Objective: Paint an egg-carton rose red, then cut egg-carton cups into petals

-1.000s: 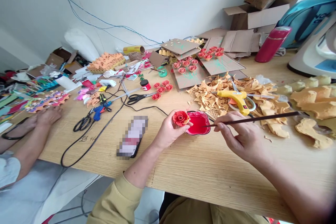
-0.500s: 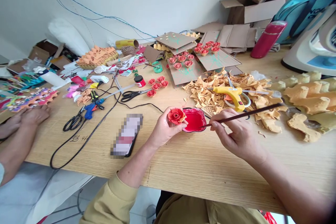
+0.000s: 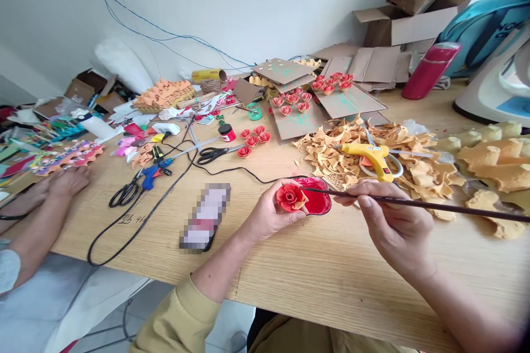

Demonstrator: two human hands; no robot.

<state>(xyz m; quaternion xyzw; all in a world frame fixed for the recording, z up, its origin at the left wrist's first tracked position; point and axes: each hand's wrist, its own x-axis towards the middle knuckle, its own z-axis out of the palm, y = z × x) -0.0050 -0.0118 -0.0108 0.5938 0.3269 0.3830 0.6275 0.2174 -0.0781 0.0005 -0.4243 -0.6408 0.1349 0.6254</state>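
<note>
Between its thumb and fingers my left hand (image 3: pixel 271 215) holds a paper rose (image 3: pixel 290 197), mostly red, with some petals on its right side still yellow-orange. My right hand (image 3: pixel 393 226) grips a long dark paintbrush (image 3: pixel 414 203) in a pinch; the brush tip reaches the rose's right petals. Just behind and right of the rose lies a shallow dish (image 3: pixel 318 204) of red paint, partly hidden by my left hand and the brush. Several finished red roses (image 3: pixel 253 140) lie farther back on the table, beside a small paint jar (image 3: pixel 226 133).
A blurred-out phone (image 3: pixel 206 218) lies left of my left hand. Beyond my right hand are a yellow glue gun (image 3: pixel 375 157) and a heap of orange carton scraps (image 3: pixel 331 149). Black scissors (image 3: pixel 215 154) and a blue glue gun (image 3: pixel 152 175) lie leftward. A co-worker's hands (image 3: pixel 70 179) rest at far left.
The brush has moved from the paint dish to the rose's petals, with its handle swinging lower to the right. My left hand still holds the rose. The whole view has shifted slightly.
</note>
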